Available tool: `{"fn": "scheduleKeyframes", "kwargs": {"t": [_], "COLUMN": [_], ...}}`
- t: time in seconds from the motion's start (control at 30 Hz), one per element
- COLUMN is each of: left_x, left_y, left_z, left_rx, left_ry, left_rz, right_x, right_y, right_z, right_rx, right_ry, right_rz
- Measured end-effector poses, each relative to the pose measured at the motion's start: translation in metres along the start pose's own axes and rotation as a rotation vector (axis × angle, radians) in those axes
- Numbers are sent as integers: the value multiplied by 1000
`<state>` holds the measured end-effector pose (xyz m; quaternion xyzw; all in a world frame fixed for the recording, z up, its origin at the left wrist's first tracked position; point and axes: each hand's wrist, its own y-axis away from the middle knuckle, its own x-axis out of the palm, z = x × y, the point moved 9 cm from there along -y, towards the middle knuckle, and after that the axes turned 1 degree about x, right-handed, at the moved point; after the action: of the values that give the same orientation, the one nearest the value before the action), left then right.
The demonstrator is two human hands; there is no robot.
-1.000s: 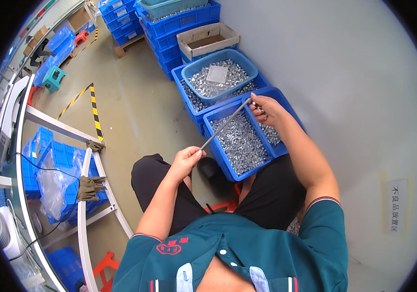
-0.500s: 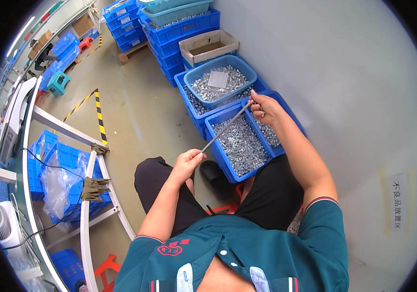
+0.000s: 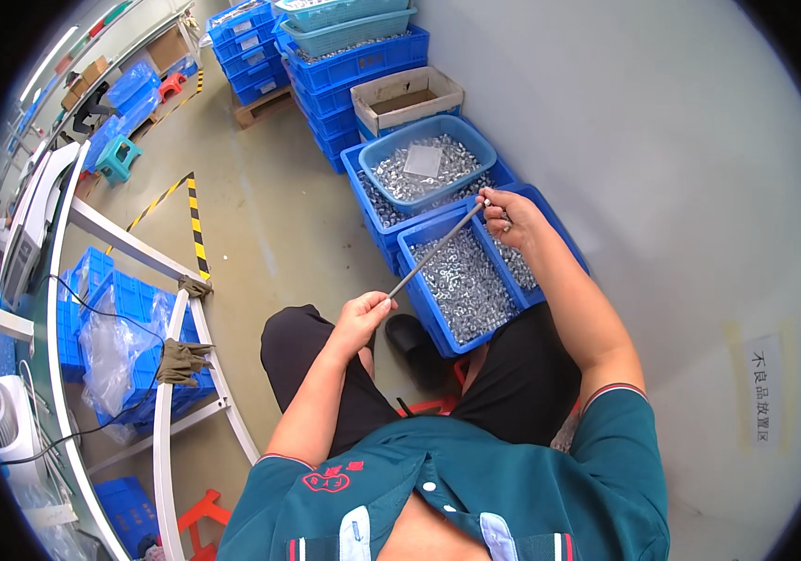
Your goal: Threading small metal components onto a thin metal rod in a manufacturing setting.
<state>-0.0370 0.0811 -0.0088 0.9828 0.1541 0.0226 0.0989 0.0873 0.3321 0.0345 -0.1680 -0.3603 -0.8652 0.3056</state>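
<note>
I'm sitting low with a thin metal rod (image 3: 433, 251) stretched between my hands, slanting up and away from me. My left hand (image 3: 360, 318) is closed around its near end, just above my knee, and my right hand (image 3: 510, 217) pinches the far end between fingertips, over the blue crate of small silvery metal parts (image 3: 466, 285) on the floor in front of me. Whether a part sits between my right fingers I cannot tell; it is too small to see. Behind that crate stands another blue crate carrying a round blue basin (image 3: 426, 150) of the same parts, with a flat clear piece lying on top. To do this well, I judge I should keep the left grip firm and low so the rod stays steady, hold the far tip over the crate so anything that slips drops back in, and work with the fingertips only, not the whole hand. A cardboard box (image 3: 407, 98) and stacked blue crates (image 3: 353, 61) line the grey wall beyond.
</note>
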Motion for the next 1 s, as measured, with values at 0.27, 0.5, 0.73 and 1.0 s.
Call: {"fn": "scheduleKeyframes", "kwargs": {"t": [0.27,0.5,0.73,1.0], "left_x": [4,0,0,5], "left_y": [-3,-5,-9,-8], "left_z": [-5,-1,-3,-12], "left_rx": [106,129,191,143], "left_ry": [12,-44,-27,66], "left_rz": [-6,-29,-94,-76], "right_x": [12,11,30,17], "right_y": [2,5,8,18], "right_z": [1,-3,-9,-6], "right_rx": [7,44,57,46], "right_ry": [-43,53,-171,-57], "right_rz": [111,114,249,16]}}
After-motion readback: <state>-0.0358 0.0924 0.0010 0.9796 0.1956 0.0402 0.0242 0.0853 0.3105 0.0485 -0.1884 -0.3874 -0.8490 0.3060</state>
